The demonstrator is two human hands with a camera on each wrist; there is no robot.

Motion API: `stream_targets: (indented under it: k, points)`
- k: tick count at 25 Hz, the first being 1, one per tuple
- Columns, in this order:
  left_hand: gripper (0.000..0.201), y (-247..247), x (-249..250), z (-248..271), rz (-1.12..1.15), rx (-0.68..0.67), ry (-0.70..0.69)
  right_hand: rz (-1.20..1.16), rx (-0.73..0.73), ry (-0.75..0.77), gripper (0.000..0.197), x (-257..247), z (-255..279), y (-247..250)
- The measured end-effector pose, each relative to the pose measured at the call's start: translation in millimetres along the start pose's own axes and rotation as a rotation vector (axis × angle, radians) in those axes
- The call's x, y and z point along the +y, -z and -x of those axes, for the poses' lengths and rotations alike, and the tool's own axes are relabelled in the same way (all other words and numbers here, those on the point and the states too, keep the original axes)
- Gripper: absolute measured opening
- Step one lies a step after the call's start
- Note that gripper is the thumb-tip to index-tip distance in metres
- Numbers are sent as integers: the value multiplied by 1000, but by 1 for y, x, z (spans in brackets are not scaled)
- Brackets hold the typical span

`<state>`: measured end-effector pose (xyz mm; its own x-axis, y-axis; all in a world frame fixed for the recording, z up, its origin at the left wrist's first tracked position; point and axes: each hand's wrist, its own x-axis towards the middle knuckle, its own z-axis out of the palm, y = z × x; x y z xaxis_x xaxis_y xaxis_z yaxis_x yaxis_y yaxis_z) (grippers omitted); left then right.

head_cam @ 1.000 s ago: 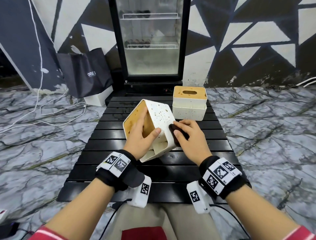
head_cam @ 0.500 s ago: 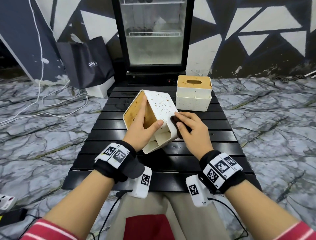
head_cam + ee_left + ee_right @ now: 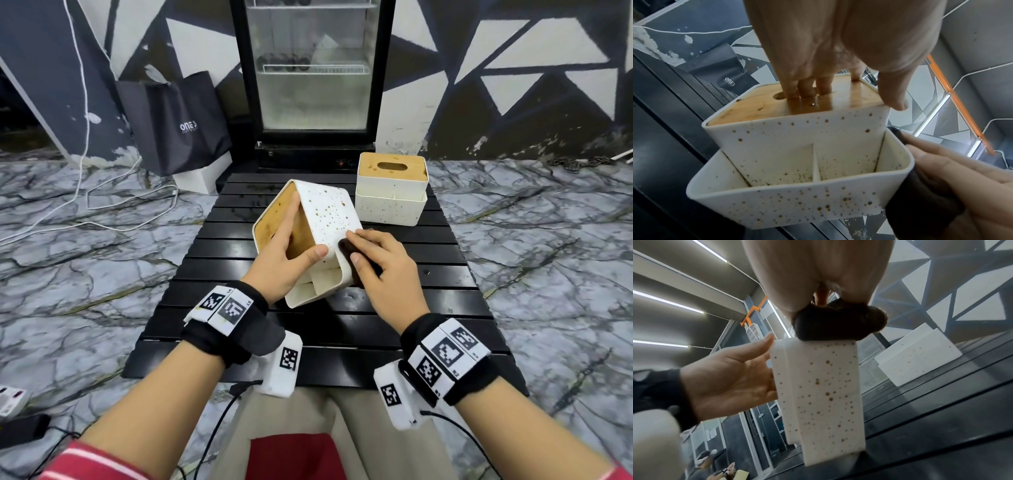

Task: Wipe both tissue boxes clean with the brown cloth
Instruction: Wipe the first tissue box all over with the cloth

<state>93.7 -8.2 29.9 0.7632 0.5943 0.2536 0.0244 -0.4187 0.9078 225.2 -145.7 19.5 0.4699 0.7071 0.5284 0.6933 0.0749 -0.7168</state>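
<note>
On the black slatted bench (image 3: pixel 394 329), the near tissue box (image 3: pixel 329 212) stands tipped on edge, its long axis running away from the person. Left hand (image 3: pixel 284 260) grips it, fingers on the wooden lid, thumb over the white side. Right hand (image 3: pixel 380 267), just right of the box, presses the bunched brown cloth (image 3: pixel 838 322) against its speckled side wall. Farther right, apart, the second tissue box (image 3: pixel 392 192) sits upright, spotted too. Marbled floor surrounds; a glass-door fridge (image 3: pixel 313 68) stands behind.
</note>
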Motion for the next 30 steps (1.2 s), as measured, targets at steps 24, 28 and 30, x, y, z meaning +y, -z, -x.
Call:
stream_targets:
  k: [24,28,30]
  points:
    - [93,-3,9,-7,-60,-130,-14,13,-6,207,33,-13,-24,-4]
    - [92,-3,9,-6,-42,-116,1,-8,15,139,33,-6,-27,-1]
    - [91,-3,8,-5,-31,-103,13,0,6,97,34,-1,-19,-1]
